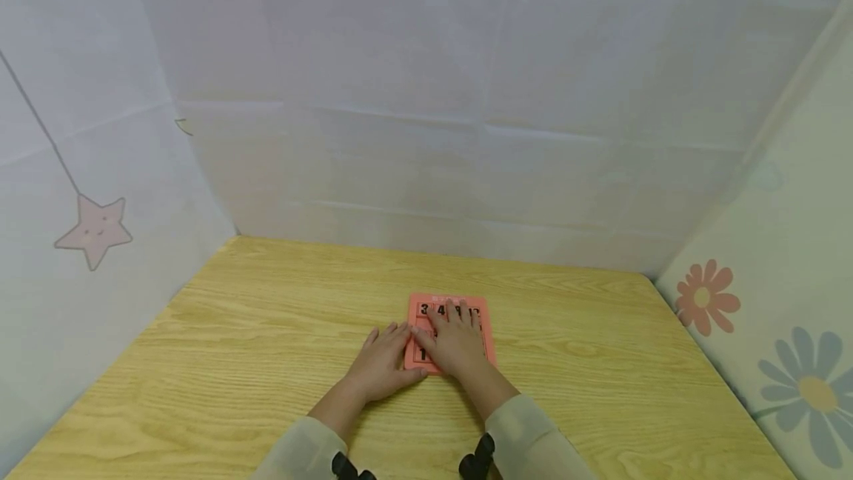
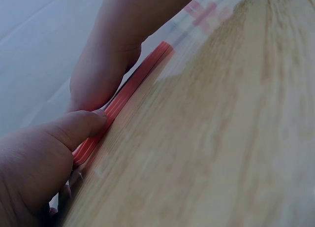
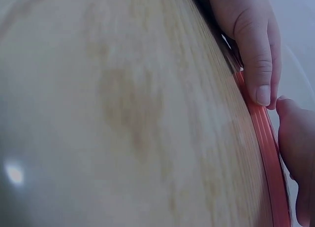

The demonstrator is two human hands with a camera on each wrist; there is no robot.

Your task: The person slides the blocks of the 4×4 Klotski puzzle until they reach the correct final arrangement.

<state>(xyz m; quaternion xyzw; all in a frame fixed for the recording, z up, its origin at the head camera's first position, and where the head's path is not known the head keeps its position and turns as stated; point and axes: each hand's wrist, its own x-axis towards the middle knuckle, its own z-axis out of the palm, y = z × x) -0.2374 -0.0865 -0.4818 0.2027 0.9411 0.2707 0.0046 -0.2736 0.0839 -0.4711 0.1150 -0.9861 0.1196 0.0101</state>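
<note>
A pink number slide puzzle [image 1: 423, 317] with square tiles in black digits lies flat on the wooden table. My right hand [image 1: 460, 347] rests over its tiles, fingers spread and pointing away, hiding most numbers; a 3, a 4 and a 1 show. Along the left side lies my left hand [image 1: 381, 367], its fingertips at the edge and its thumb stretched to the near edge. In the left wrist view, that thumb [image 2: 86, 126] presses against the ridged pink side [image 2: 133, 86]. The right wrist view shows the left thumb [image 3: 258, 69] on the rim, close to the right thumb [image 3: 290, 116].
The yellow wood-grain table [image 1: 280, 302] extends around the puzzle. A pale cloth wall [image 1: 413, 154] stands behind it, with a printed star [image 1: 95, 232] on the left cloth and printed flowers [image 1: 708, 297] on the right.
</note>
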